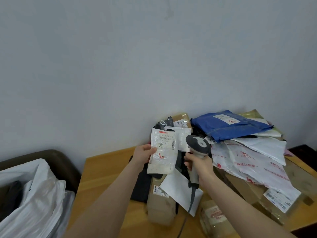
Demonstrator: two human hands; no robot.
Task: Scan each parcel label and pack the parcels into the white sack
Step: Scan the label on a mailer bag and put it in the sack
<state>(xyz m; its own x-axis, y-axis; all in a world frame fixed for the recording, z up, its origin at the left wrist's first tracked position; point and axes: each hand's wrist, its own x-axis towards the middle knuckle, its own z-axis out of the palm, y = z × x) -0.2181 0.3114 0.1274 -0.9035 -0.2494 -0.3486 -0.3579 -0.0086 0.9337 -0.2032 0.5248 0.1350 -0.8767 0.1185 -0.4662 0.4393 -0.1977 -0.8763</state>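
Observation:
My left hand (pixel 144 154) pinches a small white plastic parcel (pixel 163 158) by its left edge and holds it upright above the table, its barcode label facing me. My right hand (pixel 197 164) grips the handle of a grey and white barcode scanner (pixel 198 146), whose head sits just right of the parcel's label. A cable hangs down from the scanner's handle. The white sack (pixel 39 189) lies open at the lower left, beside the table.
A wooden table (pixel 106 169) carries a heap of parcels: a blue bag (pixel 226 126) at the back, white printed bags (pixel 253 162) on the right, cardboard boxes (pixel 159 203) and dark bags in front. A dark chair holds the sack. A bare wall stands behind.

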